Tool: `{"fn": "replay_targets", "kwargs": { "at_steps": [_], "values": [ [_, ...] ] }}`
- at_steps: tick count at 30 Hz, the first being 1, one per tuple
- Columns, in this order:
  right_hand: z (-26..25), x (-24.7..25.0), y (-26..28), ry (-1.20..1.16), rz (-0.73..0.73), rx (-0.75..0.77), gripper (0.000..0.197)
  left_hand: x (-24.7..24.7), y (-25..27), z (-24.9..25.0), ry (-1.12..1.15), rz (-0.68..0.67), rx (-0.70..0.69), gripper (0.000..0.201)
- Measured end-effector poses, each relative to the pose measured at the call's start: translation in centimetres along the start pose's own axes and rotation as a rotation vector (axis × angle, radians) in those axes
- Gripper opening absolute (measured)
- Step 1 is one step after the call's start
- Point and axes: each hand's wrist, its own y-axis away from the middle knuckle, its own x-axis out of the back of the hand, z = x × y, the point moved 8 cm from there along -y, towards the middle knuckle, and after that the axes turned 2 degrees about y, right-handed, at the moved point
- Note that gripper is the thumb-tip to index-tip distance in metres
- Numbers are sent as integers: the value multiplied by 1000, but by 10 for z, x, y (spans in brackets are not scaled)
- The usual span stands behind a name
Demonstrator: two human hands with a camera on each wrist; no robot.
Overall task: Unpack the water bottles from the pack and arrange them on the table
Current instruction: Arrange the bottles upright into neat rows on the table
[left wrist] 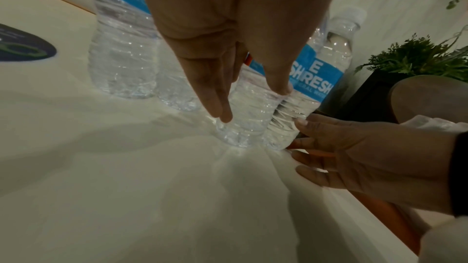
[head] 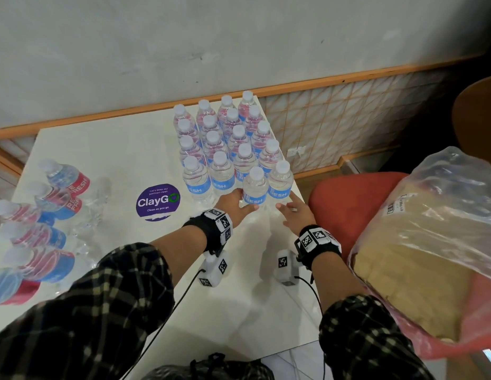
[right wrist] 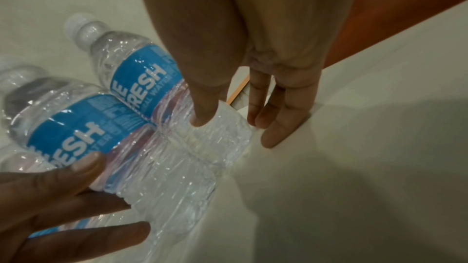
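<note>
Several upright water bottles (head: pixel 225 138) with blue labels stand in rows at the table's back right. At the front of the rows, my left hand (head: pixel 247 199) holds one water bottle (head: pixel 254 185) low down, thumb left of it and fingers in front; in the left wrist view the hand (left wrist: pixel 253 103) straddles the bottle (left wrist: pixel 250 125). My right hand (head: pixel 285 201) is open, its straight fingers touching the neighbouring bottle (head: pixel 280 182) at the table's right edge; in the right wrist view its thumb (right wrist: pixel 202 121) rests on that bottle (right wrist: pixel 142 79). More bottles (head: pixel 55 198) lie on their sides at the left beside clear wrap (head: pixel 93 204).
A purple round sticker (head: pixel 158 202) is on the white table (head: pixel 129 149). A red chair (head: pixel 348 204) carrying a large clear plastic bag (head: pixel 431 242) stands right of the table edge. A potted plant (left wrist: pixel 415 61) shows in the left wrist view. A black bag (head: pixel 211 368) lies below the near edge.
</note>
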Motion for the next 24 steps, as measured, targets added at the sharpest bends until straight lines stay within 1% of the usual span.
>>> {"fn": "replay_targets", "kwargs": {
  "at_steps": [7, 15, 24],
  "values": [
    [0, 0, 1, -9, 10, -6, 60, 2, -1, 2, -19, -12, 7, 59],
    [-5, 0, 4, -1, 5, -12, 60, 3, -2, -1, -47, -21, 14, 63],
    [-6, 0, 5, 5, -5, -16, 59, 3, -2, 5, -55, -36, -3, 58]
  ]
}}
